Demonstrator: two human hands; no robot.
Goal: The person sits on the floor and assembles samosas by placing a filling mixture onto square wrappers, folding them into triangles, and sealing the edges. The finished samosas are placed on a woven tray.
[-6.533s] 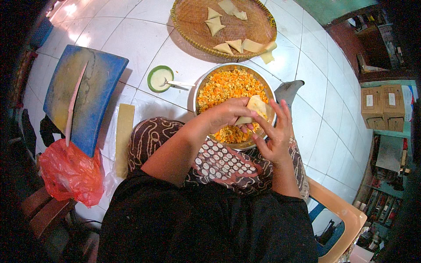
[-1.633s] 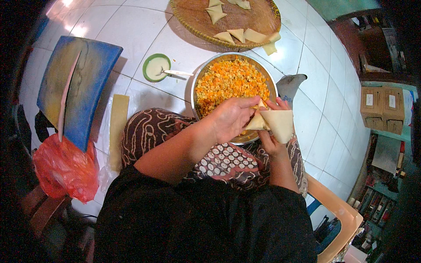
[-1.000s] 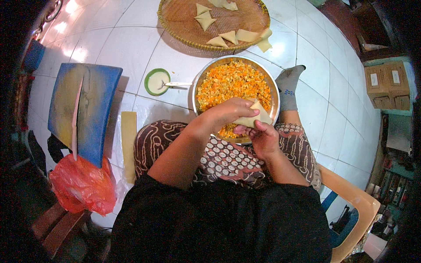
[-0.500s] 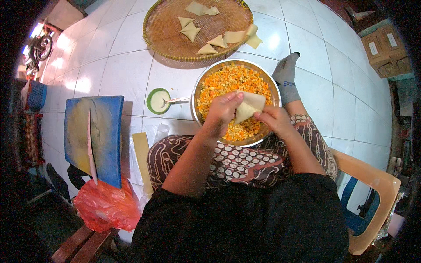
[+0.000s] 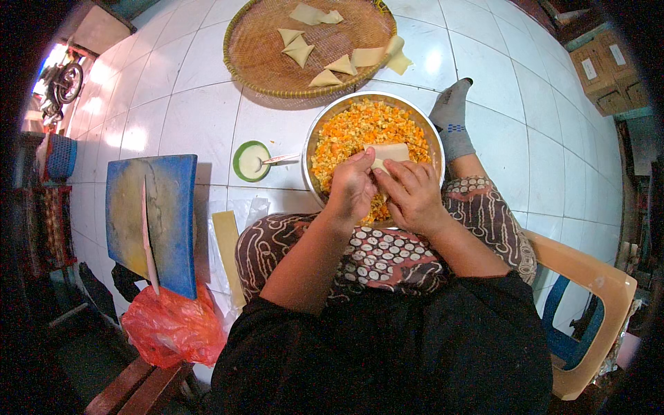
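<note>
Over a metal bowl (image 5: pixel 438 131) of diced orange and pale yellow filling (image 5: pixel 377 119), both hands work on a pale pastry wrapper (image 5: pixel 393 150). My left hand (image 5: pixel 351 188) grips its left side, thumb on top. My right hand (image 5: pixel 417 197) lies over its lower part, fingers bent and pressed together against it. The wrapper's far edge shows above the fingers; the rest is hidden beneath them. Left of the bowl stands a small green bowl (image 5: pixel 238 166) of white paste, a spoon (image 5: pixel 280 158) leaning in it.
Beyond the bowl lies a round woven tray (image 5: pixel 259 52) with several folded pastry triangles (image 5: pixel 299 52) and flat wrappers (image 5: pixel 368 57). At left are a blue-edged board (image 5: pixel 181 228) with a knife (image 5: pixel 146 238) and a red plastic bag (image 5: pixel 173 328). A wrapper strip (image 5: pixel 228 252) lies beside my knee.
My right hand has moved left and over the wrapper, its fingers now covering the lower part. The wrapper's hanging corner is hidden now. My left hand keeps its grip.
</note>
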